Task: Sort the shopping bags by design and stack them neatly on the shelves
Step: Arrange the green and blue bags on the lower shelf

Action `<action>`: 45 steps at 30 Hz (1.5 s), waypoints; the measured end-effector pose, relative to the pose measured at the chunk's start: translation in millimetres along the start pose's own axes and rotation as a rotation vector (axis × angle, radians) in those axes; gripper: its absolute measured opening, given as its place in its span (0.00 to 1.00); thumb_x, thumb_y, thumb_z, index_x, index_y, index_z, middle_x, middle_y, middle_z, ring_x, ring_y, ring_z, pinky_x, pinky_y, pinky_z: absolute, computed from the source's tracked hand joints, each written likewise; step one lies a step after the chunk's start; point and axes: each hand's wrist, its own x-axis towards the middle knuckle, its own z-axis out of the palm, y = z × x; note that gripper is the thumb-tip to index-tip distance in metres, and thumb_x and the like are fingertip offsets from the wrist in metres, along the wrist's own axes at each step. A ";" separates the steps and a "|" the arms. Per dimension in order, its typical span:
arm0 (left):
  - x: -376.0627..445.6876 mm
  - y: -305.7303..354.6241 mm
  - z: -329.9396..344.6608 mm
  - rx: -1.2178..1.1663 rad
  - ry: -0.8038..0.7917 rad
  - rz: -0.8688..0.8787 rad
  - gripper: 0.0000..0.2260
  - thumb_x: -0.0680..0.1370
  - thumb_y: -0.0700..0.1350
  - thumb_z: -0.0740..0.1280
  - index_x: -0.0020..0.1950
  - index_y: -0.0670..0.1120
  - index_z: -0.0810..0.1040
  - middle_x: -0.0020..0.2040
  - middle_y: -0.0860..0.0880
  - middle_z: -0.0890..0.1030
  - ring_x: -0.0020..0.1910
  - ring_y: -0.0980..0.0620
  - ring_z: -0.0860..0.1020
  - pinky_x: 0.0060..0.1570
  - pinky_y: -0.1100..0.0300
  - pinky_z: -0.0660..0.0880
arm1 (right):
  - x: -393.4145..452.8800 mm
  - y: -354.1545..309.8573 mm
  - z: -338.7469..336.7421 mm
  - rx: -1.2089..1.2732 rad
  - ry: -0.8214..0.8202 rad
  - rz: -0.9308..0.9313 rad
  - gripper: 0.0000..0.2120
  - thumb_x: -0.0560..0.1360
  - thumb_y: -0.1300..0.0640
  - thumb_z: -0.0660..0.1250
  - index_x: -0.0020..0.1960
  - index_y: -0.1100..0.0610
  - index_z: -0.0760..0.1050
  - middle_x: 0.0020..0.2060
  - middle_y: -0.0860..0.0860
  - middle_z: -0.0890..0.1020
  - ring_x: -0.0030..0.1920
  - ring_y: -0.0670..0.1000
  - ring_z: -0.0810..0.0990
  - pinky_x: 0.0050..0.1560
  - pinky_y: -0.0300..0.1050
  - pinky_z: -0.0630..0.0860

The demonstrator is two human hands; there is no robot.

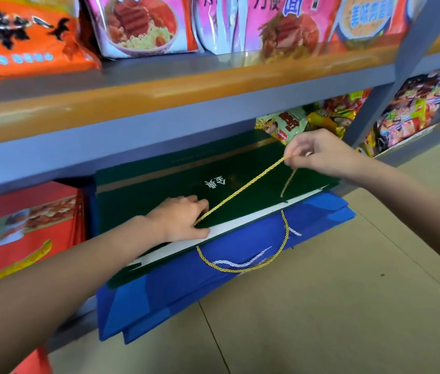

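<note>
Nearest the floor edge, a stack of flat blue paper shopping bags (186, 300) juts out of the low grey metal shelf (159, 125), a white cord handle (240, 263) lying across them. On top lies a flat dark green paper shopping bag (159, 190), its long axis running left to right along the shelf. The left hand (184, 218) presses flat on its near edge. Farther back and to the right, the right hand (318, 152) pinches the twisted yellow cord handle (243, 187), drawn taut diagonally between both hands. I'd judge the cord gets tucked inward next, toward the bag's middle.
</note>
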 end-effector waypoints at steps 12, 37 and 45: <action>1.9 1.4 21.9 0.194 -0.055 0.054 0.26 0.75 0.61 0.62 0.68 0.48 0.64 0.61 0.47 0.72 0.59 0.47 0.72 0.63 0.52 0.65 | -31.5 29.3 47.2 -0.708 -0.546 -0.106 0.12 0.73 0.49 0.69 0.54 0.53 0.77 0.46 0.47 0.82 0.51 0.48 0.75 0.50 0.39 0.69; -16.5 -46.0 -55.1 -0.257 0.590 -0.032 0.15 0.80 0.51 0.59 0.65 0.49 0.75 0.58 0.46 0.80 0.54 0.44 0.78 0.55 0.51 0.74 | 1.5 -8.5 44.1 -0.710 0.380 -0.484 0.05 0.71 0.61 0.63 0.40 0.61 0.76 0.34 0.55 0.76 0.34 0.58 0.78 0.29 0.42 0.71; -16.5 -50.4 -50.1 -0.239 0.721 0.047 0.11 0.80 0.47 0.61 0.59 0.46 0.75 0.53 0.45 0.81 0.51 0.45 0.79 0.48 0.59 0.70 | 6.2 -13.3 66.2 -0.611 0.320 -0.607 0.12 0.74 0.56 0.57 0.42 0.60 0.77 0.33 0.52 0.79 0.35 0.56 0.79 0.29 0.47 0.77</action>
